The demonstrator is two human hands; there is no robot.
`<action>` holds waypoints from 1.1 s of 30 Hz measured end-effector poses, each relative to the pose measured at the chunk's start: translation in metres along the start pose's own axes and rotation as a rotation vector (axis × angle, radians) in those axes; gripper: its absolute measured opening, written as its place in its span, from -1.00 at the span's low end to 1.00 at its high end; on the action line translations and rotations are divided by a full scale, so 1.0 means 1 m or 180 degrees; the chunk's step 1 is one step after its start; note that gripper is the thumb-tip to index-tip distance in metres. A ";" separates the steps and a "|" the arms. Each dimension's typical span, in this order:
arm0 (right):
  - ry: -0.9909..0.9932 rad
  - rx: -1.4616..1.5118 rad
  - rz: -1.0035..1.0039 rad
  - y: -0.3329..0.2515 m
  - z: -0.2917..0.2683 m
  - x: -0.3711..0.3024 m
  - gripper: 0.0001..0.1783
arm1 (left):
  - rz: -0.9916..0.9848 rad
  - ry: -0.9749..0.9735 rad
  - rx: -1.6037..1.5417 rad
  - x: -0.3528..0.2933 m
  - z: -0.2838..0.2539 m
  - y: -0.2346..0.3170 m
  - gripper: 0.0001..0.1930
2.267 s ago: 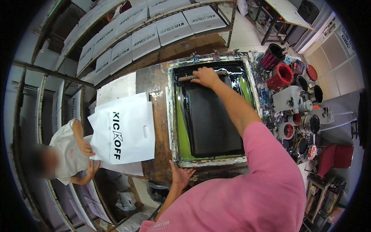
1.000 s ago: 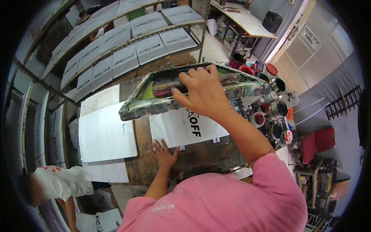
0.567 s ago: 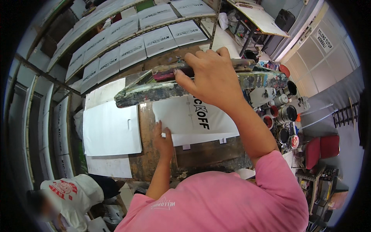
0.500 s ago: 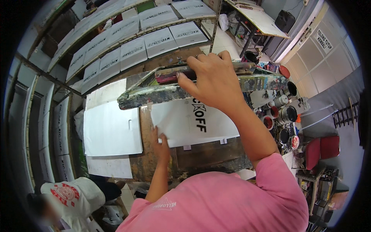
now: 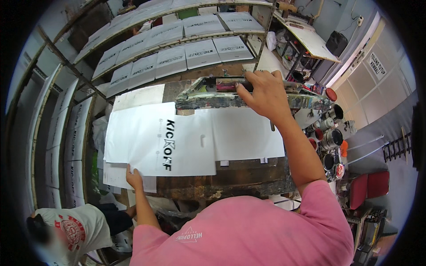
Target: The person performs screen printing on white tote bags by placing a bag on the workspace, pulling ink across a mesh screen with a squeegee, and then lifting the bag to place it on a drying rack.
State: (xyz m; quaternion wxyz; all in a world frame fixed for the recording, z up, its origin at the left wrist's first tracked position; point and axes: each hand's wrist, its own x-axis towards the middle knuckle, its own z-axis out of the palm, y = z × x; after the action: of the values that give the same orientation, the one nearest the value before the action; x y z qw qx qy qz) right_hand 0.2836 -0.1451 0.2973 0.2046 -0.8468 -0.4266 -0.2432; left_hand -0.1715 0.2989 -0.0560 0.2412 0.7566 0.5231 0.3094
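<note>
The left hand point(image 5: 134, 178) is at the left side of the worktop point(image 5: 222, 186), and its grip is narrow: thumb and fingers pinch the near edge of a printed white bag point(image 5: 164, 139), close to its left corner. This bag spreads flat toward the right, with black lettering across its middle and a handle slot near its right edge. Its right part lies over the left part of a blank white bag point(image 5: 248, 135), which rests on the worktop with its own handle slot beside the right forearm. Two small white tabs point(image 5: 224, 163) show along the near edge of the blank bag.

The right hand point(image 5: 266, 93) is above the far side of the blank bag. Its grip is closed over the near bar of a screen frame point(image 5: 208, 101), which stands tilted, with this bar lifted off the worktop. A squeegee point(image 5: 228, 85) with a dark red stain is just behind the bar; it seems to be held under the thumb too, but the hand covers the contact.

Ink cans point(image 5: 332, 138) crowd at the right, near a red chair point(image 5: 377, 190). Behind, a rack point(image 5: 262, 44) carries rows of printed bags. At lower left, a co-worker point(image 5: 84, 228) in a white shirt bends down.
</note>
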 end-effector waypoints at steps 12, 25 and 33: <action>-0.0256 -0.0390 0.0153 -0.003 0.014 -0.052 -0.13 | 0.0804 -0.3804 -0.3557 -0.140 0.039 0.342 -0.10; -0.2305 0.0766 0.0191 -0.013 0.155 -0.287 -0.48 | -0.3836 -0.3402 -0.3732 -0.265 0.128 0.252 0.26; -0.1681 0.0695 -0.0064 0.018 0.228 -0.276 -0.41 | -0.4459 -0.2870 -0.3257 -0.269 0.145 0.238 0.34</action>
State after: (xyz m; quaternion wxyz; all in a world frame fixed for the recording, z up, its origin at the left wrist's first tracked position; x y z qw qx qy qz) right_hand 0.2091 -0.2009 -0.0488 0.1740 -0.8495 -0.4972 0.0312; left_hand 0.0155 -0.0406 -0.0510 0.8470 0.1259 0.5155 -0.0327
